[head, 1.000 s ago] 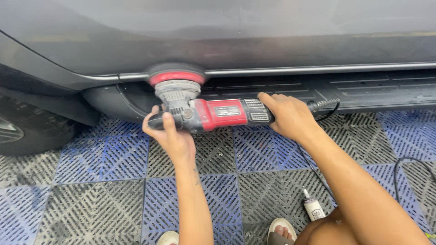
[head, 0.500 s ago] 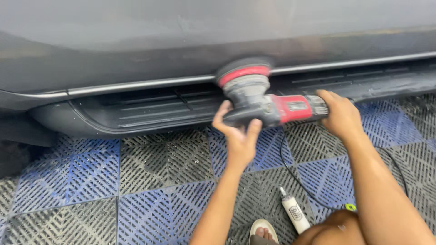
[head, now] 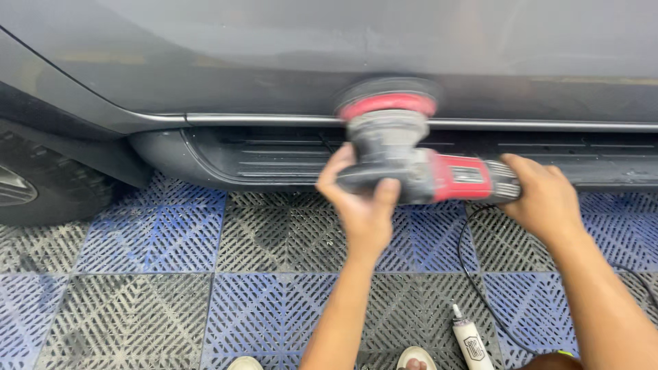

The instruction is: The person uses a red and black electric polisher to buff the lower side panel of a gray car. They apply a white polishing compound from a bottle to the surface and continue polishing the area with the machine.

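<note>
Both forearms are bare to the frame edge, with no sleeves, gloves, watch or rings on the left hand (head: 363, 212) or right hand (head: 545, 199), and pale shoe (head: 417, 358) toes show below.

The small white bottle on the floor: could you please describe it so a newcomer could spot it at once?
Start at the grey car body and drop to the grey-and-blue grid floor tiles beneath it. Below the red-and-grey polisher, beside its black cable near the right forearm, lies the white bottle. It is the only white, nozzle-tipped container there.
</note>
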